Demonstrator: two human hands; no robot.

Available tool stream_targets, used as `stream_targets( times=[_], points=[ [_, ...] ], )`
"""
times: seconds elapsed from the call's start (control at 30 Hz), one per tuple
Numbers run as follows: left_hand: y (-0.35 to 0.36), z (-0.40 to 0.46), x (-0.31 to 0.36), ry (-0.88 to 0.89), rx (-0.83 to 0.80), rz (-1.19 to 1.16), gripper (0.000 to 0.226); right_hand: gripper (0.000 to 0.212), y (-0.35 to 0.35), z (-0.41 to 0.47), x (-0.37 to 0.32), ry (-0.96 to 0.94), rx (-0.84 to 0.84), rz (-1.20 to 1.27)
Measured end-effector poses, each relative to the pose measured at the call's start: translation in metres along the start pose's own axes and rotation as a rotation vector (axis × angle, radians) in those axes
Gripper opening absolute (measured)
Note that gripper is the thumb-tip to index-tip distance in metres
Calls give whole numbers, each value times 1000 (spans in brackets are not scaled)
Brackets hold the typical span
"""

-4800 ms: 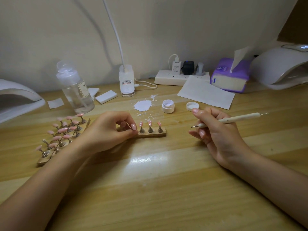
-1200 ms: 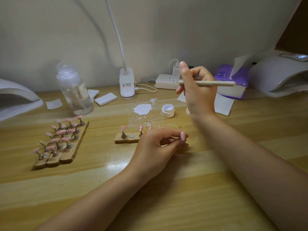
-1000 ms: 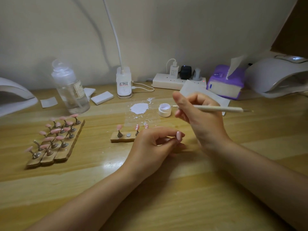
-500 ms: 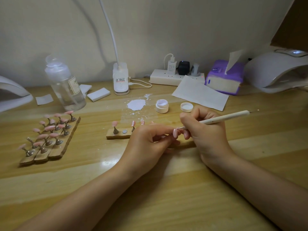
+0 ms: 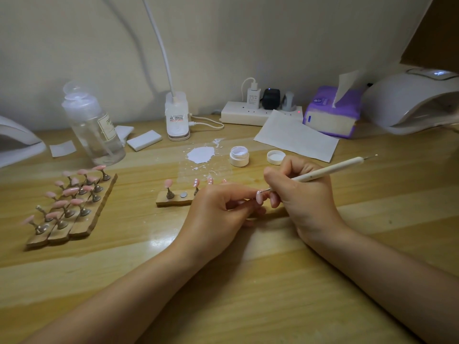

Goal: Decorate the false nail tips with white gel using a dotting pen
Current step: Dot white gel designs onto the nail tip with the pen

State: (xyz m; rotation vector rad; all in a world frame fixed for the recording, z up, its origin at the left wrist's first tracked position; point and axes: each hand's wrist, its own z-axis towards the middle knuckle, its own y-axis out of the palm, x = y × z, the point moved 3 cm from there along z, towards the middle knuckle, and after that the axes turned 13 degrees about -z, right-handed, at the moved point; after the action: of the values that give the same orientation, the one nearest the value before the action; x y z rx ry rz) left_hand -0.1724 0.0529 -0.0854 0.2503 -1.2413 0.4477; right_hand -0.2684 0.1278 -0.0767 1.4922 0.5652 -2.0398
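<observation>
While the wooden table (image 5: 223, 281) is spreading under everything, the left hand (image 5: 218, 209) is lying curled at its middle, pinching a pink nail tip (image 5: 260, 196) between thumb and forefinger, just in front of the small wooden stand (image 5: 173, 200). The right hand (image 5: 303, 194) is sitting just beside it, fingers wrapped around the white dotting pen (image 5: 327, 169), whose metal point is touching the top of that nail tip. Left of the hands, three wooden strips of pink nail tips (image 5: 72, 202) are standing together. Behind the hands, an open jar of white gel (image 5: 239, 157) is sitting between a white smear (image 5: 200, 155) and the jar's lid (image 5: 275, 157). Other nail tips on the small stand are showing white dots.
</observation>
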Motion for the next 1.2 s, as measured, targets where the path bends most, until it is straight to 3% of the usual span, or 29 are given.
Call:
stream_targets(
  times=[1.2],
  points=[
    [0, -1, 6, 30, 13, 85, 32, 39, 0, 1, 2, 24, 2, -18]
  ],
)
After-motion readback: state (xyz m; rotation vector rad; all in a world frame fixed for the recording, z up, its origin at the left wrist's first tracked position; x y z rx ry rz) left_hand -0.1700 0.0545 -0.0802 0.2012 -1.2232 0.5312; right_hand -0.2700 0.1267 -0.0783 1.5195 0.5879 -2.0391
